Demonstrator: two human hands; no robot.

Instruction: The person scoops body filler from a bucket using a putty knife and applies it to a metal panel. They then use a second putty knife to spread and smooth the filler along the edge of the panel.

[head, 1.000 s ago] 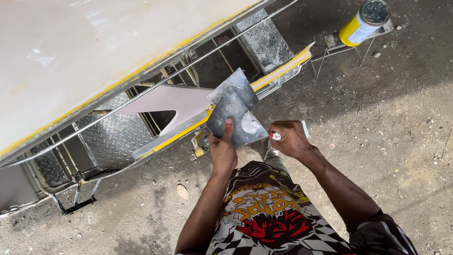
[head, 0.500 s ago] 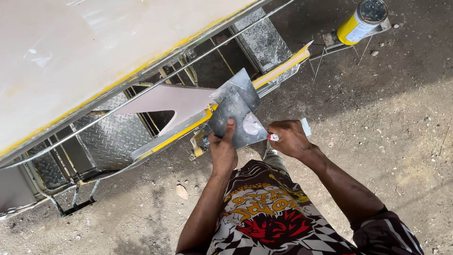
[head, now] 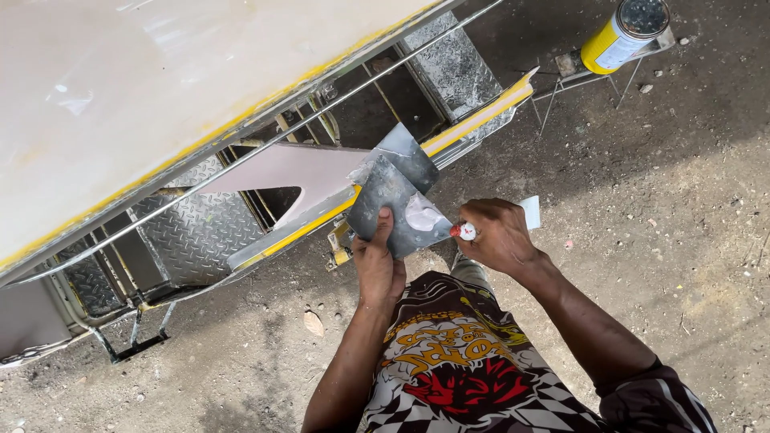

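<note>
1. Left hand [head: 378,269] grips a grey board [head: 393,200] from below, thumb on top, at centre frame.
2. A pale putty blob [head: 423,215] sits at the board's 4 o'clock.
3. Right hand [head: 499,234] is closed on a small tube [head: 464,232], tip beside the blob.
4. A yellow can [head: 624,34] stands at 1 o'clock.

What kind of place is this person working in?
Probably an outdoor vehicle body-repair spot: bare dirt ground, a pale vehicle body with checker-plate steps, and filler paste on a board.
</note>
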